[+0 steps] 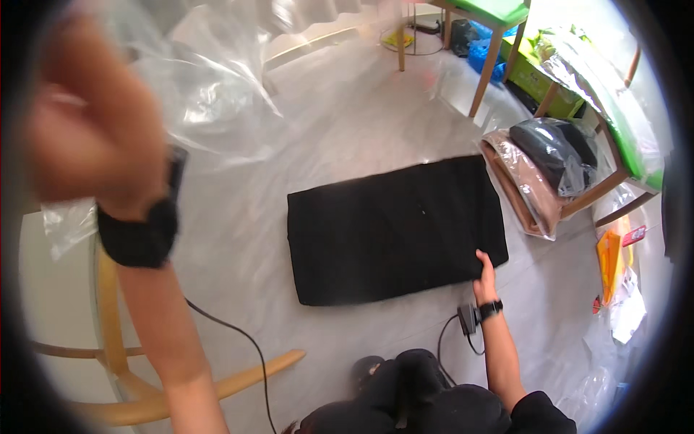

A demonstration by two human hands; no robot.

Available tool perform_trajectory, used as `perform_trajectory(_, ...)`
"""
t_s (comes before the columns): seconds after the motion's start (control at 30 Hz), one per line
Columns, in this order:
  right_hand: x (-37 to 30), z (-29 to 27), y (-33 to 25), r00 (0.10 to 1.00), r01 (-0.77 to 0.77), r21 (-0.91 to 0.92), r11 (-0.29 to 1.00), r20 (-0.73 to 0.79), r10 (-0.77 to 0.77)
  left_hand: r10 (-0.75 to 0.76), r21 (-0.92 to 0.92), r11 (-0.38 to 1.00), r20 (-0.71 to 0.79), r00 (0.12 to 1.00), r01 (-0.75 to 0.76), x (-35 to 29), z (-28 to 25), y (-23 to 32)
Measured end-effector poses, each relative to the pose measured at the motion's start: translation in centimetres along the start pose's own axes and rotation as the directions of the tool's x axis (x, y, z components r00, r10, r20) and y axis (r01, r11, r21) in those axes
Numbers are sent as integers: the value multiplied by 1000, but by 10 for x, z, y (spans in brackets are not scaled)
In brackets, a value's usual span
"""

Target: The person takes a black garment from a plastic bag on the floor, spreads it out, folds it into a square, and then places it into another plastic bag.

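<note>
A black, rectangular folded cloth (390,231) lies flat on the floor in front of me. My right hand (486,281) holds its near right corner, thumb on top and the other fingers hidden beneath. Raised close to the camera at the upper left, my left hand (97,137) is blurred but looks curled closed. A large clear plastic bag (217,98) spreads out behind and beside it, seemingly gripped in it, though the contact point is smeared. Both wrists wear black bands, each with a small device attached.
Beside the cloth's right edge lies a plastic-wrapped brown and dark bundle (531,181). Chairs with green seats (499,11) stand at the far right, near a green box (538,79). A wooden chair frame (144,405) is at lower left; a black cable (246,336) crosses the floor.
</note>
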State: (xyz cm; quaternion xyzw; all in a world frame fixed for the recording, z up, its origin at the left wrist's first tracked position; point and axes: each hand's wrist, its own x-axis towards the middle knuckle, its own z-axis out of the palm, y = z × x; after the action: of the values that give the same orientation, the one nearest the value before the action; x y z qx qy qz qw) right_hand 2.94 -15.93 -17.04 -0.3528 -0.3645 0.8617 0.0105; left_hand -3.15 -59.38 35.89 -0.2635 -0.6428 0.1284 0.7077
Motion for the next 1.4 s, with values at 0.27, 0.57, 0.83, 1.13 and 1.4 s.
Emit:
perform_trajectory(0.27, -120, -182, -80, 971, -73, -7, 997, -231, 69, 21, -348, 886, 691, 722, 307, -234, 9, 191)
perform_trajectory(0.57, -170, -111, -177, 993, -21, -984, -178, -42, 114, -130, -178, 610, 939, 319, 773, -344, -60, 345)
perform_trajectory(0.83, 57, 134, -43, 736, 648, -751, -129, 573, 361, -254, 171, 584, 967, -21, 794, -412, -40, 343)
perform_trajectory(1.13, 74, 188, 4, 439, 160, -974, -157, -73, 896, -189, 311, 377, 948, -257, 873, -476, -83, 328)
perform_trajectory(1.4, 24, 193, 20, 429, 250, -957, -150, -29, 903, -69, 322, 75, 946, -317, 944, -472, -72, 304)
